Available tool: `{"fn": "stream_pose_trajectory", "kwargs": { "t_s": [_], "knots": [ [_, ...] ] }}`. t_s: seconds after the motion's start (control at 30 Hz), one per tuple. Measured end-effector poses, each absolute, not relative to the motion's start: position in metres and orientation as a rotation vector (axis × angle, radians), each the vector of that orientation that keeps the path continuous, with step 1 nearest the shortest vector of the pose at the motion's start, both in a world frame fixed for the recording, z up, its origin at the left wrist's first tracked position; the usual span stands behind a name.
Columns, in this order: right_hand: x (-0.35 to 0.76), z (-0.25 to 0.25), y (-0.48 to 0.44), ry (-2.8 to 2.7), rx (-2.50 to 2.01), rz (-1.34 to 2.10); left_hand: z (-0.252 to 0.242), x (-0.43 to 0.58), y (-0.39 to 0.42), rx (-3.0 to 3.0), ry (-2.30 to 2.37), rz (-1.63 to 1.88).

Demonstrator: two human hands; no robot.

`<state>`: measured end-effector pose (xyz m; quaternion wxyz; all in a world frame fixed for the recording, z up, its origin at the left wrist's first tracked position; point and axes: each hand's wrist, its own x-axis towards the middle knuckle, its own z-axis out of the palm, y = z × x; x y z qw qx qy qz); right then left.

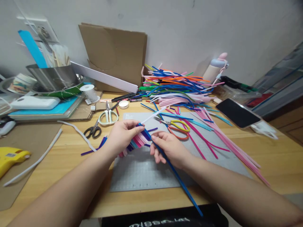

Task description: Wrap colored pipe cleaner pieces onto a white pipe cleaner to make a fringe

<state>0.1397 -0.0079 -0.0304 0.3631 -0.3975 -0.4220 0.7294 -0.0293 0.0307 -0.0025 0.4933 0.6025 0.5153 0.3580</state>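
My left hand (123,134) is closed round a coiled bundle of pipe cleaners (138,141) in pink, purple and blue, held over a grey cutting mat (142,170). A white pipe cleaner (153,115) sticks out of the bundle toward the back. My right hand (167,148) pinches a long blue pipe cleaner (180,183) where it meets the bundle; its free end runs down past the table's front edge.
A pile of coloured pipe cleaners (175,85) lies at the back, with pink ones (227,142) spread to the right. Yellow-handled pliers (177,124), white scissors (108,116), black scissors (92,130), a phone (238,113), a yellow glue gun (10,157) and cardboard (115,53) surround the mat.
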Motion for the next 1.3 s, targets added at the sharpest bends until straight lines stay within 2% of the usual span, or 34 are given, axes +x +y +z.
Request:
{"fn": "stream_pose_trajectory", "kwargs": {
  "t_s": [0.53,1.3],
  "knots": [
    [0.1418,-0.0315,-0.0060,-1.050,-0.905,1.951,-0.0021,-0.0294,0.0313,1.324,1.163,0.883],
    [0.1426,-0.0247,-0.0109,-1.163,-0.962,1.837,0.0019,-0.0339,0.0319,1.249,1.085,0.802]
  ]
}}
